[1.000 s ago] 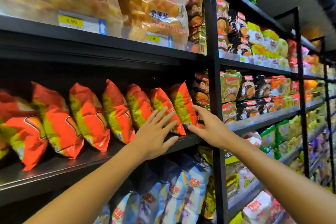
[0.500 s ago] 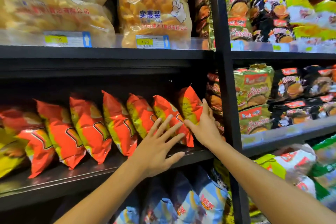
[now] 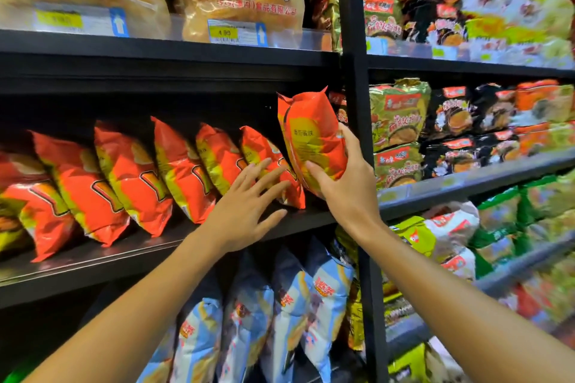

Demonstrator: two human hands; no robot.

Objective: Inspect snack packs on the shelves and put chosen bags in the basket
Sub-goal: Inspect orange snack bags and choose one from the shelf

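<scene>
I see a yellow price tag (image 3: 224,32) reading 4.98 on the upper shelf edge, with a blue arrow label (image 3: 260,35) just beside it. A black upright post (image 3: 357,78) splits the racks. A second, blurred price tag (image 3: 58,19) sits further left.

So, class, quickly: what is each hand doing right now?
Left hand: open, straight fingers resting on a red snack bag on the shelf.
Right hand: gripping a lifted red bag.

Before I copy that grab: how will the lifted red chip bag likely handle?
Probably light: the right hand alone lifts the red chip bag. It looks puffed, so likely squashy with fragile contents. The glossy film may be slippery.
</scene>
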